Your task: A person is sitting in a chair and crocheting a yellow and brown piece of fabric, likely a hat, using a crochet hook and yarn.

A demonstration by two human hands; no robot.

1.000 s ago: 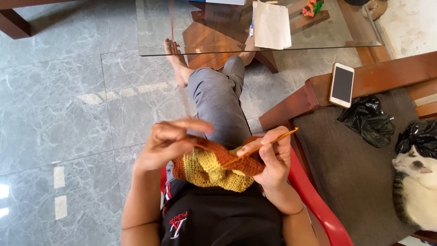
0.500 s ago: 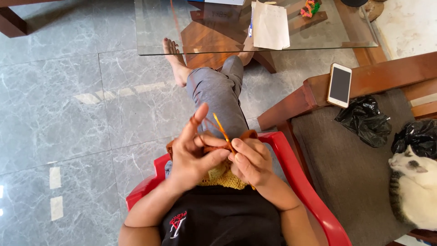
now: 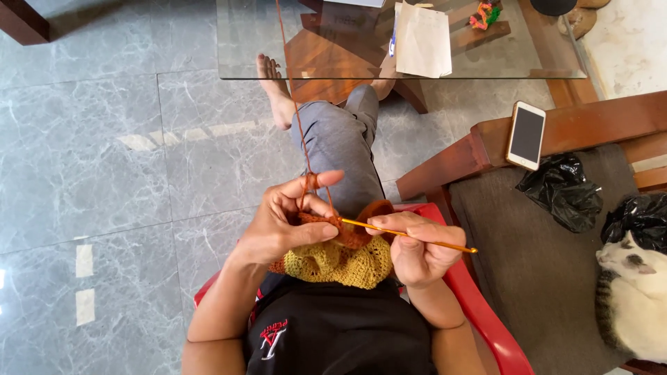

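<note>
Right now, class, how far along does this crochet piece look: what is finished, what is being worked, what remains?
Done: a yellow section hangs complete. In hand: the orange band above it, the right hand driving the crochet hook while the left hand pinches the work and tensions the orange yarn. Left: unclear; yarn leads away past the glass table.

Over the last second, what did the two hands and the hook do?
The right hand swung the crochet hook from pointing up-right, to upright, to lying sideways with its handle to the right. The left hand stayed pinching the orange-and-yellow crochet piece, with the orange yarn over its forefinger. Phone and cat stayed put.
</note>
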